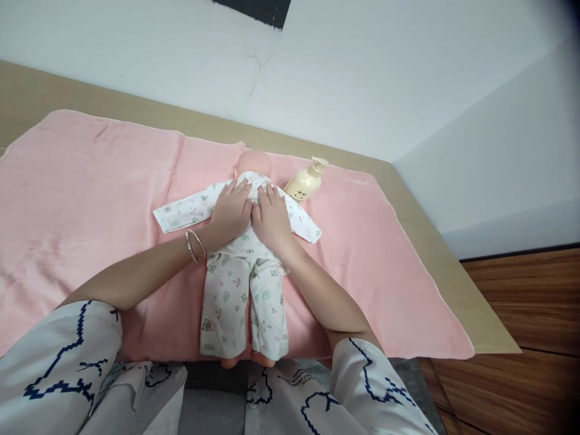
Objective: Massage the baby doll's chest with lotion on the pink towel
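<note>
Head view: The doll (242, 241) lies lengthwise on the pink cloth (385, 272), which is spread over the bench (475, 329). Its bald head (254, 162) points toward the wall (362, 78); its feet (263, 360) are at the near edge of the cloth. The face is not visible. The doll wears a white printed top and matching trousers (226, 308), with both sleeves extended outward.

The left hand (232, 210) and the right hand (273, 219) rest palm-down, side by side, on the upper part of the top. The fingers of each hand are extended and close together, directed toward the doll's head; they grasp nothing. The thumbs are adjacent near the doll's midline. Two bangles (194, 246) encircle the left wrist.

A pale yellow pump bottle (302, 183) is located just beside the doll's right-hand sleeve (as seen from the camera), with dark printing on its front.
</note>
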Demonstrator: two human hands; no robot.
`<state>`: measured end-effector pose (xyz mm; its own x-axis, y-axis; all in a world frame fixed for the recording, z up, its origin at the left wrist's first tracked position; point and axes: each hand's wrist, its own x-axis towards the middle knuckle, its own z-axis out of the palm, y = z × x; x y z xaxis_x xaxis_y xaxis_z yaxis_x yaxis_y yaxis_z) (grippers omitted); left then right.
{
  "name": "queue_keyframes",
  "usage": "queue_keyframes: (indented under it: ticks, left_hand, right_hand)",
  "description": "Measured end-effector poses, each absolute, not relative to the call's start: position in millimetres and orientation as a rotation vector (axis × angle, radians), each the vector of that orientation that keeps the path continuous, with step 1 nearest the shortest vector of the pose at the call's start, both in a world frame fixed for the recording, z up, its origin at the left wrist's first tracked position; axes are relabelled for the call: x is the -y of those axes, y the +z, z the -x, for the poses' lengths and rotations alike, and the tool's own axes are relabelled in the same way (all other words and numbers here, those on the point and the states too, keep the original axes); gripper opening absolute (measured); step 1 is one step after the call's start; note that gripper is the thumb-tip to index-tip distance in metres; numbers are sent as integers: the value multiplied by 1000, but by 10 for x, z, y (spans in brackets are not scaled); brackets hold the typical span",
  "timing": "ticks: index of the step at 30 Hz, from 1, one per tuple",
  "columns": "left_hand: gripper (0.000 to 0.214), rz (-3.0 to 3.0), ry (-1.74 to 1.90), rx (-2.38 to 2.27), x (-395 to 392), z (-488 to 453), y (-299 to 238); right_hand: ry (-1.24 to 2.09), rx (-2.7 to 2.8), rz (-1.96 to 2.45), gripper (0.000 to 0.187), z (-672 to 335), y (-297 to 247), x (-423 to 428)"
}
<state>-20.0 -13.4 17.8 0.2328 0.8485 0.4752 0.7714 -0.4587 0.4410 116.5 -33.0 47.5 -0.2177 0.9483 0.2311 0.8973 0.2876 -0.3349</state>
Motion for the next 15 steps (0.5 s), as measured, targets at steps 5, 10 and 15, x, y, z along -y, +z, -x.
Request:
queue_keyframes:
  ticks: [5, 10, 15]
  left_hand:
    - [49, -2211, 943, -1639, -128, 321, 170]
    - [50, -2334, 931, -1710, 185, 149, 214]
    - [51, -2323, 858, -1728, 374, 52, 274]
  right_hand:
    - [111, 2348, 1515, 58, -1034, 528, 603]
    - [314, 2245, 1565, 56, -1272, 530, 218]
    - [357, 2221, 1501, 53, -1371, 504, 68]
